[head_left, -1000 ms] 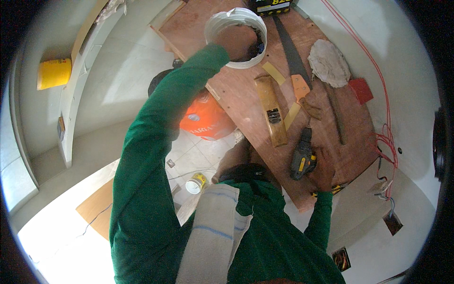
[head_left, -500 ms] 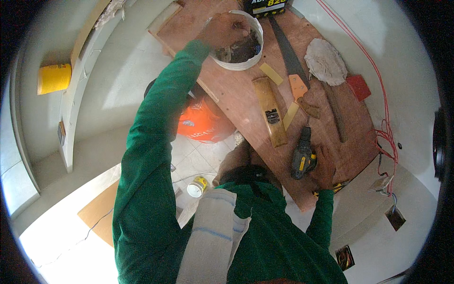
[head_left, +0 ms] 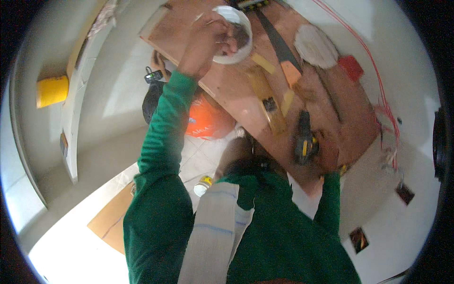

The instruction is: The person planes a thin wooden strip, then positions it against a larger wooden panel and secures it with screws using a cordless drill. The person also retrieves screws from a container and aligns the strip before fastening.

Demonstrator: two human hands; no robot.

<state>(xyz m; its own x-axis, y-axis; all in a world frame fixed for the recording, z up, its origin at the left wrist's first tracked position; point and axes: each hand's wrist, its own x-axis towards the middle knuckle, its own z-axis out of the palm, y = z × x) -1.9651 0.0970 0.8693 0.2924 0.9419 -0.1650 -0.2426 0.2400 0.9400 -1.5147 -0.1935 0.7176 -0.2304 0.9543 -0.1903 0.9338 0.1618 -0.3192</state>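
Note:
My left hand (head_left: 213, 40) is over the near left rim of a white bucket (head_left: 248, 28). Its fingers are curled toward the opening; whatever they pinch is too blurred to name. Dark small items lie inside the bucket, partly hidden by the hand. On the reddish wooden board (head_left: 222, 87), my right hand (head_left: 328, 154) rests with fingers stretched out, beside a black and yellow cordless drill (head_left: 305, 144). No object shows in that hand. A yellowish bar-shaped tool (head_left: 268, 104) lies between the bucket and the drill.
A handsaw (head_left: 282, 49) with orange handle, a whitish cloth (head_left: 316, 46) and a red block (head_left: 351, 68) lie along the board's far side. Red cables (head_left: 378, 83) hang by the right wall. Below the board's left edge sits an orange bag (head_left: 208, 118).
My left hand has come up out of the bucket's inside to its near left rim, fingers now visible. My right hand stays beside the drill. The whole view has shifted slightly.

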